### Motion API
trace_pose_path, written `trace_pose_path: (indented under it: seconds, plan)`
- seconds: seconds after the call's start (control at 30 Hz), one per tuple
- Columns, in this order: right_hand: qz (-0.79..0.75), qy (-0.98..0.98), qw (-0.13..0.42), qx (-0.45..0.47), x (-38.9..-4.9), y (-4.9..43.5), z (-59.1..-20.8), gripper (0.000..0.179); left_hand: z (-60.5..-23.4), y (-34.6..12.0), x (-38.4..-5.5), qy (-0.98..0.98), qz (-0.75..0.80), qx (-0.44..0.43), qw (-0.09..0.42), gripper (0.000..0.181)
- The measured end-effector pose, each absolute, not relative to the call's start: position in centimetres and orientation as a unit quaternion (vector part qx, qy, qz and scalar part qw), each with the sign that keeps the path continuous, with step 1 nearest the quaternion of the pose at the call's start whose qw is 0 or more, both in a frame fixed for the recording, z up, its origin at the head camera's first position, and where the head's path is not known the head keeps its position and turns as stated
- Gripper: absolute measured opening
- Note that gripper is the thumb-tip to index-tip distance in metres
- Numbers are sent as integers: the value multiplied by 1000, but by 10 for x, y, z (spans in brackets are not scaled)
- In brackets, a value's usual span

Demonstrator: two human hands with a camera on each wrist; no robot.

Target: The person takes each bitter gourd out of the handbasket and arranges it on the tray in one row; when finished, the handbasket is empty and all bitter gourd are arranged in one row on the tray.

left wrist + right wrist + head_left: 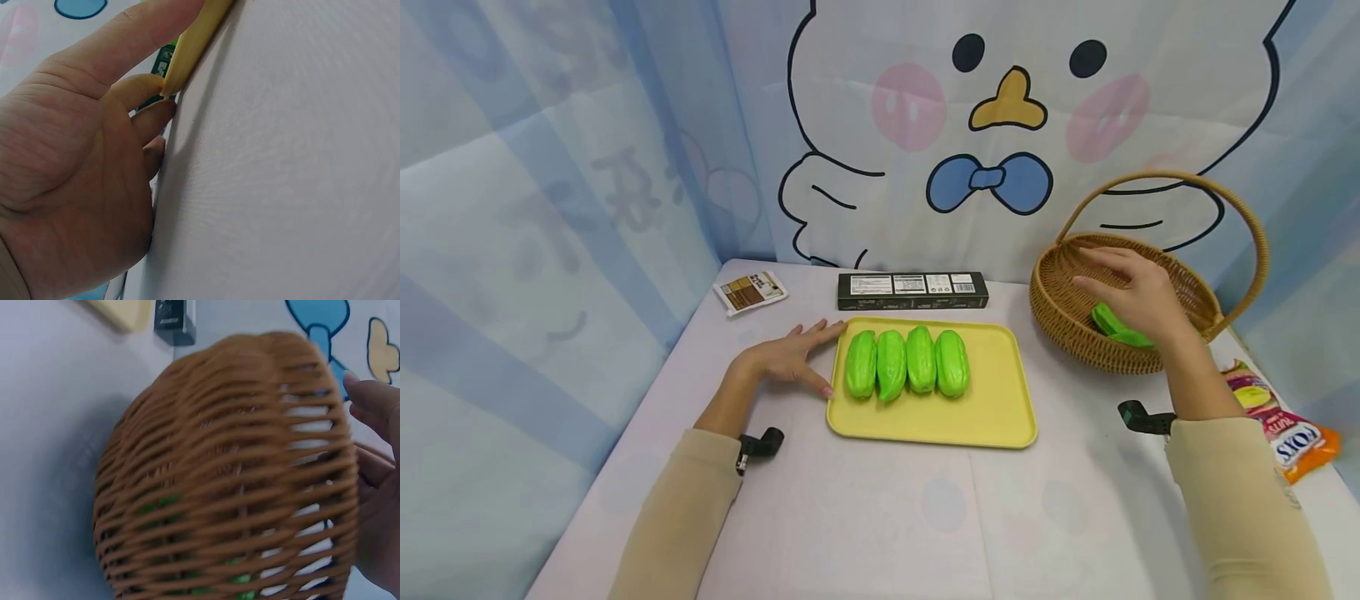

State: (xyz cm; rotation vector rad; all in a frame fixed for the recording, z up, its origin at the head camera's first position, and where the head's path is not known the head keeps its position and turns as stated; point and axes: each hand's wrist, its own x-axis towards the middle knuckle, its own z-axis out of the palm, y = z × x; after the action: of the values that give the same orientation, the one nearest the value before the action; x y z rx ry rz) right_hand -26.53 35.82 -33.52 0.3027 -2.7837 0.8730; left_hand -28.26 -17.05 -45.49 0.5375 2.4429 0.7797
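4 green veg point(891, 364) on tray point(992, 408), beside L grip point(790, 357)

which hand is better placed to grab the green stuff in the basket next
Likely right: the right hand is over the basket, near the green stuff; the left hand touches the left edge of the tray.

The place looked like a small curtained-off nook, more a makeshift booth than a working kitchen. A curtain point(850, 75) printed with a cartoon bird hung close behind the pale, spotted table point(880, 525), and blue-and-white cloth closed off its left side. The tray point(992, 417), wicker basket point(1060, 329) and packets point(750, 292) were household goods; whether the building was a home could not be told.
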Motion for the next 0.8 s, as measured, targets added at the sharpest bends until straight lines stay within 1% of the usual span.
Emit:
trace_pose_path:
  seconds: [0.17,0.43,0.8]
  plan:
    - [257,-959,78,88,-277,376,-341,65,-455,-171,-283,902,286,197,258,133]
    - [247,-967,32,62,-290,395,-345,70,-456,-172,-282,902,287,203,251,131]
    - [237,-970,8,46,-300,405,-351,71,-455,-173,-282,902,284,207,250,130]
